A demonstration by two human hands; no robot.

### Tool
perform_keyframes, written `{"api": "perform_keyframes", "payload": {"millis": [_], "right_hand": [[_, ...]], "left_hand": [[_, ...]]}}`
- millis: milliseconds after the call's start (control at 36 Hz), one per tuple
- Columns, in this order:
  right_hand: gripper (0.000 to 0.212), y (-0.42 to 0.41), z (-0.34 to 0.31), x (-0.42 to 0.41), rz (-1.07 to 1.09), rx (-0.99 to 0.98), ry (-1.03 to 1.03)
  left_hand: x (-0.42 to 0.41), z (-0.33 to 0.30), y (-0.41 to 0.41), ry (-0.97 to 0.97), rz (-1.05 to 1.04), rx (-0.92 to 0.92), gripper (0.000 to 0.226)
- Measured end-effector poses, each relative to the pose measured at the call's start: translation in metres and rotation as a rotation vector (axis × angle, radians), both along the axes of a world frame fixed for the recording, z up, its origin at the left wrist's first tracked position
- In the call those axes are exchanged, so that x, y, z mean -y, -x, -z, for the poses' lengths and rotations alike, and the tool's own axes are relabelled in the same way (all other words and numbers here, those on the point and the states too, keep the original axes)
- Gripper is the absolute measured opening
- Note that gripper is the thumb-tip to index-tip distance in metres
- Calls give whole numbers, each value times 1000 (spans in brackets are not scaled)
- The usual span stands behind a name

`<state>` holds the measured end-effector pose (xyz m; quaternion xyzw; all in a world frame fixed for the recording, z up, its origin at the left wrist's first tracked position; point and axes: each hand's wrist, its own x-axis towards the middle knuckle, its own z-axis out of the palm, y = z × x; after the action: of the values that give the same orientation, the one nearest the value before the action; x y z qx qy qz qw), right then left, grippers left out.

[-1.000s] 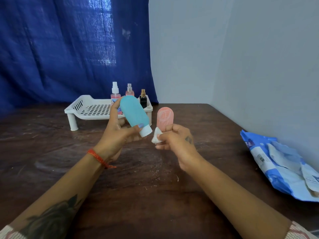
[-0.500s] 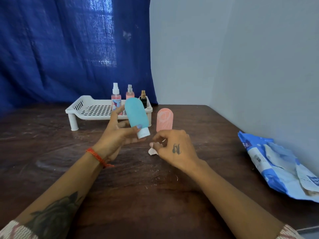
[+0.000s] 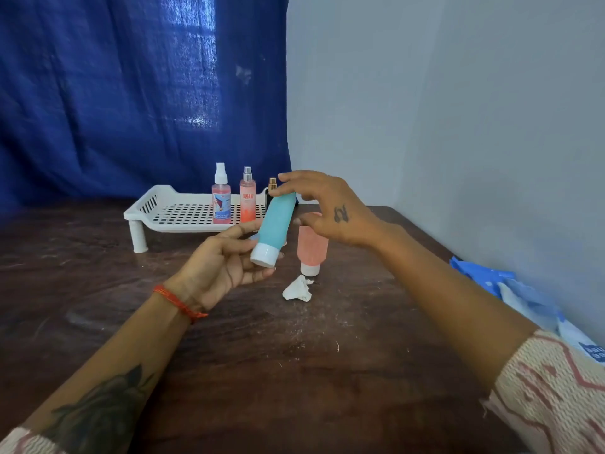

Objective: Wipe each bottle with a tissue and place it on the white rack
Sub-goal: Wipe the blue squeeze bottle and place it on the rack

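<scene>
Above wooden table (image 3: 327, 371), teal bottle (image 3: 276, 221) held between both hands.

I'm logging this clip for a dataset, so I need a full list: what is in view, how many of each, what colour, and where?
white rack: 1, white, far side of the table, left of centre
spray bottles: 3, two pink and one dark with a gold top, standing at the rack's right end
teal bottle: 1, teal with white cap, tilted cap-down, held above the table
pink bottle: 1, pink with white cap, standing cap-down on the table
tissue: 1, white, crumpled, on the table near the pink bottle
wipes pack: 1, blue, table's right edge
table: 1, dark brown wood
curtain: 1, blue, behind the rack
left hand: supports the teal bottle near its cap
right hand: fingertips pinch the bottle's upper end
</scene>
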<state>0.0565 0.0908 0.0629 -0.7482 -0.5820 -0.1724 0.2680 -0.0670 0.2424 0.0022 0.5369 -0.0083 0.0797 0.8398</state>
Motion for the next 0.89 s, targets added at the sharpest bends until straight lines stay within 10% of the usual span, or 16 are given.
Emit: {"api": "perform_keyframes", "payload": {"millis": [472,667,889], "right_hand": [[26,-4,-46,-32,-32,-175,113],[26,-6,-63,-80,-8,-132,180],[31,-10,-72,-152,-41,-33,173]], "left_hand": [[-21,-4,-2,143,-311,-73,21],[-51,12,-12,-201,-960,-53,20],[-62,20,-16,-448,-1187,-115,32]]}}
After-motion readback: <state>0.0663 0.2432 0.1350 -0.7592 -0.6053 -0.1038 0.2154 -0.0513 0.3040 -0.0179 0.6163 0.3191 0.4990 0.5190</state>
